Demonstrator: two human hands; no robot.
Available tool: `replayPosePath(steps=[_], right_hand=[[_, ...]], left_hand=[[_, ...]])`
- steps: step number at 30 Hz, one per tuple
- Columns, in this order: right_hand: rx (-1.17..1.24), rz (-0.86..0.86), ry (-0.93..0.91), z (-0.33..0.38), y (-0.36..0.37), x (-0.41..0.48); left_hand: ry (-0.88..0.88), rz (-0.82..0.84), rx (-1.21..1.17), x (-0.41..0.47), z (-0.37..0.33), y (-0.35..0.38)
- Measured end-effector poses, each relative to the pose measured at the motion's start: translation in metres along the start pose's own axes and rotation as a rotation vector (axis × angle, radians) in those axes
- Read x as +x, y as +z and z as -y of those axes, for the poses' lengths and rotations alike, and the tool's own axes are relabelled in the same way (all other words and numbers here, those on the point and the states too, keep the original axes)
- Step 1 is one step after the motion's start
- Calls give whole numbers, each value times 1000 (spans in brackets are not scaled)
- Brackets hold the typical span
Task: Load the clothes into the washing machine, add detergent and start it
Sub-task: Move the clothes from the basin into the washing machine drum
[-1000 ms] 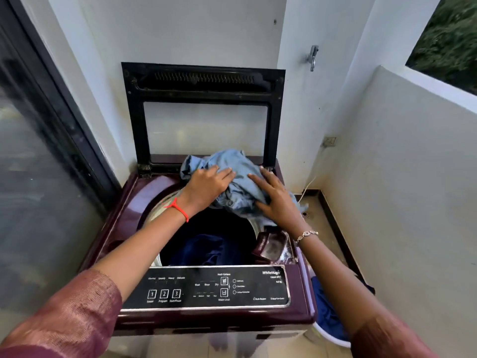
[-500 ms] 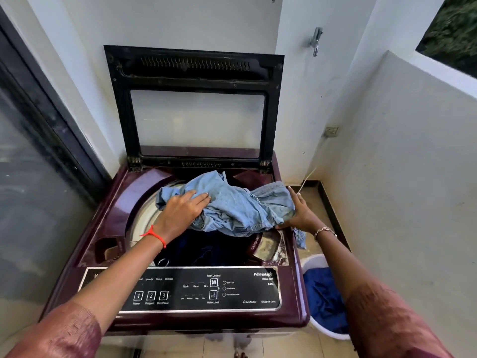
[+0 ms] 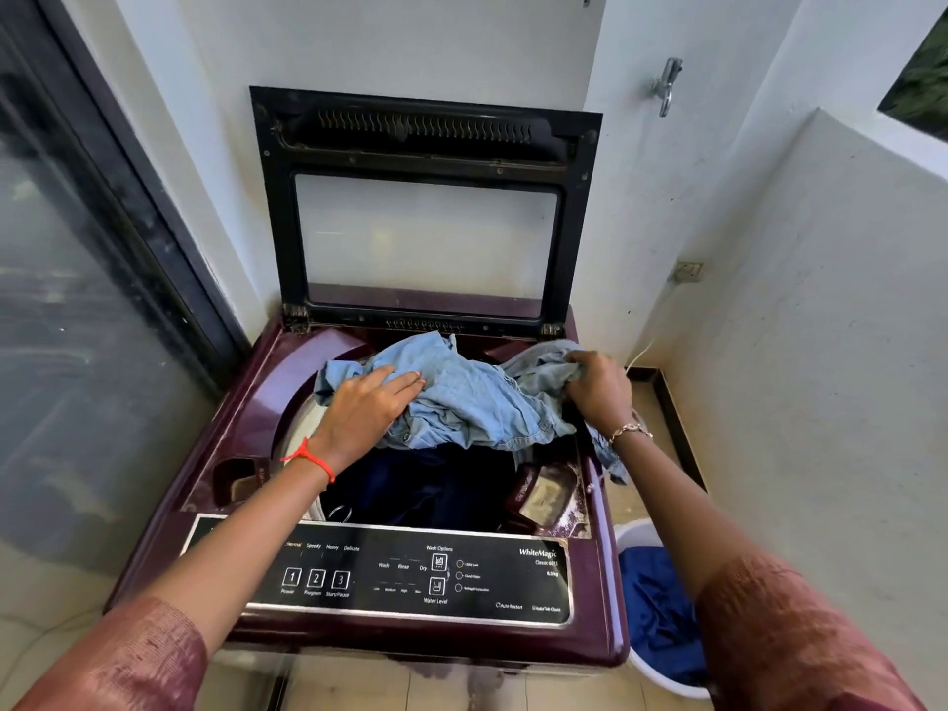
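A maroon top-load washing machine (image 3: 169,484) stands with its black-framed lid (image 3: 426,207) raised. A light blue denim garment (image 3: 472,397) lies spread over the drum opening, above dark blue clothes (image 3: 426,490) inside. My left hand (image 3: 367,413) presses flat on the garment's left part, fingers extended. My right hand (image 3: 597,387) grips a bunched fold of it at the drum's right rim, and a strip of the cloth hangs over the machine's right side. The detergent tray (image 3: 544,492) sits at the front right of the opening. The control panel (image 3: 410,577) faces me.
A white basket (image 3: 636,536) holding blue cloth (image 3: 662,618) stands on the floor to the right of the machine. A glass door is at the left, a low white wall at the right, and a metal tap (image 3: 667,84) is on the back wall.
The denim garment has come down from the back of the opening and spread over the drum. My right hand moved to the right rim and closed on a fold; my left hand slid left.
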State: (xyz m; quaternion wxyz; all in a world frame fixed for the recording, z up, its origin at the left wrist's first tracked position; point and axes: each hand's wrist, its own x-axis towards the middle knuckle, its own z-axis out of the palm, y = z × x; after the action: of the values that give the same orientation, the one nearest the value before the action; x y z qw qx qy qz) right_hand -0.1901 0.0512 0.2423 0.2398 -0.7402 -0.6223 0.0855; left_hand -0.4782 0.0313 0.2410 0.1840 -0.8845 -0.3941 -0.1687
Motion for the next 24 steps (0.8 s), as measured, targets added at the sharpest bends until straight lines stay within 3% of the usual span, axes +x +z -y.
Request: replayPosePath(steps=[6,10,16,24], right_hand=[[270,-130,-144,60,-19,24],[459,-85,-239,98,-18,25],[438,60,-359,114,8,12],[405,166,-244,87,74,-14]], left_hand=[[-52,-78,32,1,27,-14],[-72,-72,70,-4,39,-20],[-134,-17,41,-33,43,-3],[-150,215,-15,-59,32,32]])
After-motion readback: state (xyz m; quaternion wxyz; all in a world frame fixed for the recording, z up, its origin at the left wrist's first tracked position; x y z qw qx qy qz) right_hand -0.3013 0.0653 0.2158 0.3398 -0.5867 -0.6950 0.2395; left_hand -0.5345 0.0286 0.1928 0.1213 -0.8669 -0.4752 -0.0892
